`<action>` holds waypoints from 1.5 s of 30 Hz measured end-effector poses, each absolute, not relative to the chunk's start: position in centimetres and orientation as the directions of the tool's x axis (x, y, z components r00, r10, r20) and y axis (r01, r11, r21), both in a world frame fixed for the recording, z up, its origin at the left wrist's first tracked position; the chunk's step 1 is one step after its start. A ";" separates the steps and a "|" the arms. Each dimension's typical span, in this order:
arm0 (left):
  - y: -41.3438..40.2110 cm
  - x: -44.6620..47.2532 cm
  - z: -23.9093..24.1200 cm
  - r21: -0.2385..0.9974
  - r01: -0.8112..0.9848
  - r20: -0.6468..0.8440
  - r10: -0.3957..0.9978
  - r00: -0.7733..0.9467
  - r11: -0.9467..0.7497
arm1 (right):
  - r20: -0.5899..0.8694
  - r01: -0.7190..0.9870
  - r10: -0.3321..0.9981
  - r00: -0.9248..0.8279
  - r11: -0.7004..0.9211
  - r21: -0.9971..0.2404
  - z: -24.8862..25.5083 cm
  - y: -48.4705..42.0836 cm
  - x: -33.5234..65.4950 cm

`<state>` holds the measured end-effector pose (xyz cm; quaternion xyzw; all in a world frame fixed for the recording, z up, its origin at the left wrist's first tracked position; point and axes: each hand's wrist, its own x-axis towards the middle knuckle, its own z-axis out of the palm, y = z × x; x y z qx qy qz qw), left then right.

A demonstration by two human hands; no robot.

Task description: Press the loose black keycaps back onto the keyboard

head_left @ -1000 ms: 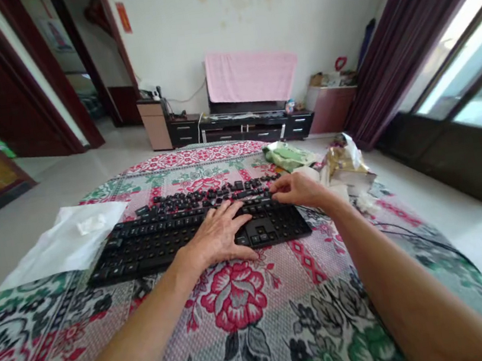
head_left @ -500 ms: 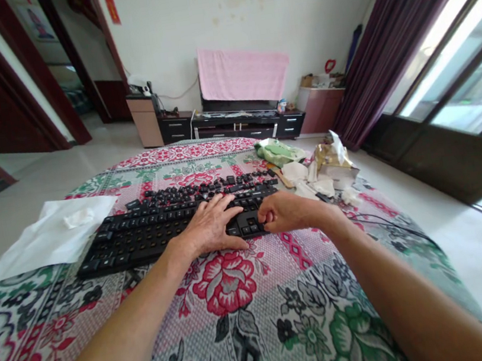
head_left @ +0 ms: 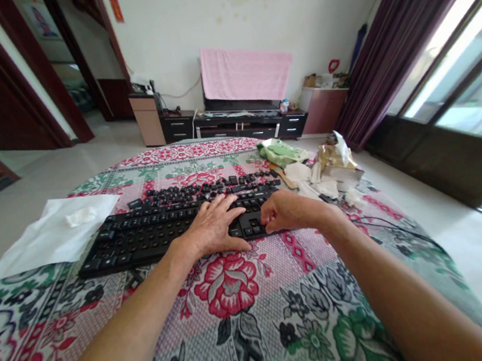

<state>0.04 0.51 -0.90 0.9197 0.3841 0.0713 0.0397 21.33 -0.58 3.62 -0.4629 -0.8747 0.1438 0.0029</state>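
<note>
A black keyboard lies across a flowered tablecloth. Several loose black keycaps are strewn along its far edge. My left hand rests flat on the keys right of the middle, fingers spread. My right hand is at the keyboard's right end, over the number pad; its fingers are curled together in a pinch pressed down on the keys. What they pinch is too small to make out.
A white sheet with a crumpled tissue lies left of the keyboard. A green packet, crumpled gold wrapping and paper scraps lie at the right rear. A black cable trails off the table's right side. A TV cabinet stands at the far wall.
One second ago my right hand was at the loose keycaps beyond the keyboard. It came back to the number pad, fingers pinched, and has stayed there. My left hand has hardly moved.
</note>
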 end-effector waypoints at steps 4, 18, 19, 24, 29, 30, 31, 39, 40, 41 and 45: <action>0.5 0.0 -1.0 0.119 0.704 0.106 0.713 0.693 -0.701 | -0.174 0.782 0.781 -0.600 0.527 -0.334 3.7 -0.4 21.7; 0.4 0.1 -0.8 0.133 0.704 0.104 0.716 0.690 -0.698 | -0.116 0.783 0.821 -0.559 0.476 -0.400 4.1 0.6 22.8; 0.4 0.1 -0.8 0.135 0.702 0.106 0.715 0.691 -0.699 | -0.024 0.802 0.858 -0.513 0.469 -0.370 4.1 1.2 23.3; 0.4 0.1 -0.8 0.148 0.693 0.122 0.709 0.695 -0.705 | 0.299 0.919 0.908 -0.292 0.353 -0.176 3.6 4.9 25.0; 0.2 0.0 -0.5 0.138 0.685 0.134 0.699 0.703 -0.716 | 0.204 0.944 0.943 -0.262 0.295 -0.150 1.9 7.3 25.6; 0.1 0.0 -0.4 0.134 0.682 0.132 0.695 0.706 -0.719 | 0.186 0.936 0.943 -0.275 0.307 -0.170 1.6 7.6 25.6; 0.0 0.0 -0.3 0.130 0.680 0.129 0.693 0.710 -0.721 | 0.176 0.930 0.941 -0.288 0.319 -0.184 1.3 7.8 25.5; -0.3 0.1 0.1 0.131 0.684 0.104 0.696 0.710 -0.718 | 0.137 0.900 0.896 -0.423 0.433 -0.055 0.9 9.0 24.6; -0.3 0.1 0.1 0.134 0.684 0.102 0.697 0.710 -0.717 | 0.127 0.898 0.894 -0.429 0.437 -0.044 1.0 9.0 24.5; -0.3 0.1 0.1 0.138 0.685 0.100 0.698 0.709 -0.716 | 0.119 0.896 0.892 -0.435 0.442 -0.037 1.1 9.0 24.4; -0.2 0.1 0.0 0.146 0.686 0.101 0.700 0.707 -0.713 | 0.092 0.897 0.895 -0.437 0.441 -0.030 1.4 9.2 24.3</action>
